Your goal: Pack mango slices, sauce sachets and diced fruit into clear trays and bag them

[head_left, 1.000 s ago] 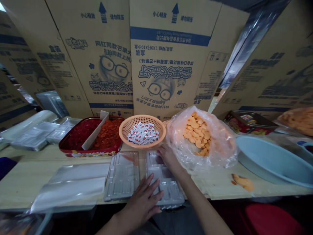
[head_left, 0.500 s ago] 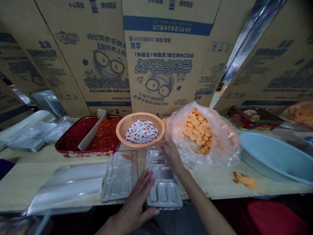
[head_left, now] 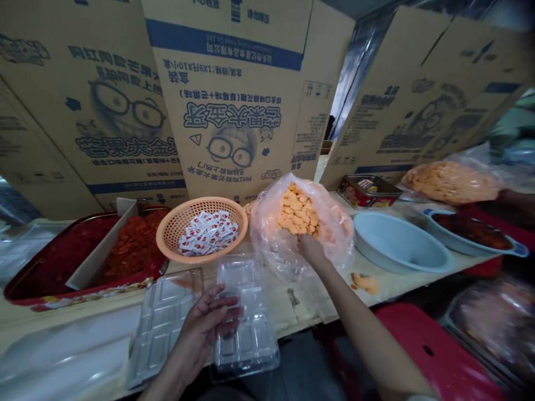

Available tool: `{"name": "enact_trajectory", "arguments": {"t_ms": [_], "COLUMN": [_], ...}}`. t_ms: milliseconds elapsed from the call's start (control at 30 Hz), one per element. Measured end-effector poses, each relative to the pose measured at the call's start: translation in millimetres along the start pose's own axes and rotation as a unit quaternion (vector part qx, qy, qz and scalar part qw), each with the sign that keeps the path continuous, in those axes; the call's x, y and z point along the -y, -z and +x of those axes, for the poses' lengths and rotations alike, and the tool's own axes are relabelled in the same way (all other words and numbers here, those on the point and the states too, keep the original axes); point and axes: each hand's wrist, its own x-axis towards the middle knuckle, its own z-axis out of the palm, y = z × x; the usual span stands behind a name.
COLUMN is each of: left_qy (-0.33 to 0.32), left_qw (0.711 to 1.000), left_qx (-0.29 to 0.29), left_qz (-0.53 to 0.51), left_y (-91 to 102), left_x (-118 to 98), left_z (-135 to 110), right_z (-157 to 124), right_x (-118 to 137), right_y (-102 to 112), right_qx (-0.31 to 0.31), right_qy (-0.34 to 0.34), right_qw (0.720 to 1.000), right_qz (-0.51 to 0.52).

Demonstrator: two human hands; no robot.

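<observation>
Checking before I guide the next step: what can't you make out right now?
All in the head view:
Right hand: fingertips hidden by the clear plastic bag.
Left hand: covers part of the clear plastic tray.
Sachets: print too small to read.

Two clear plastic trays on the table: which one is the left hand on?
The clear compartmented plastic tray on the right in view: the left hand curls its fingers over it. The other clear tray, further left, has no fingers on it.
</observation>
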Motion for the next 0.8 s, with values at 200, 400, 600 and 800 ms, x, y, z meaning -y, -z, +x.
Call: {"name": "enact_trajectory", "arguments": {"t_ms": [200,400,600,800], "left_qy": [0.017,0.031,0.040,0.043], "left_qw": [1.000,0.999,0.998,0.995], "left_qx": [-0.002,0.008,0.026,0.076], "left_qz": [0.001,-0.014,-0.037,-0.058], "left_y": [-10.2,-11.4,-16.5,-18.3], "left_x": [-3.3,-9.0,-10.8,-9.3], "left_z": [0.7,6.2,15.4,15.0], "right_z": [6.9,3.5,-52.0,-97.0], "right_x": [-29.9,-10.6,59.6,110.7], "right_y": [-20.3,-4.0,37.1,33.8], "right_qx": [0.053,-0.042,-0.143,-0.049], "right_qy": [-0.010,0.046,0.422,0.560], "right_qw": [0.997,0.997,0.888,0.826], "right_qz": [-0.060,-0.039,0.112,0.033]}}
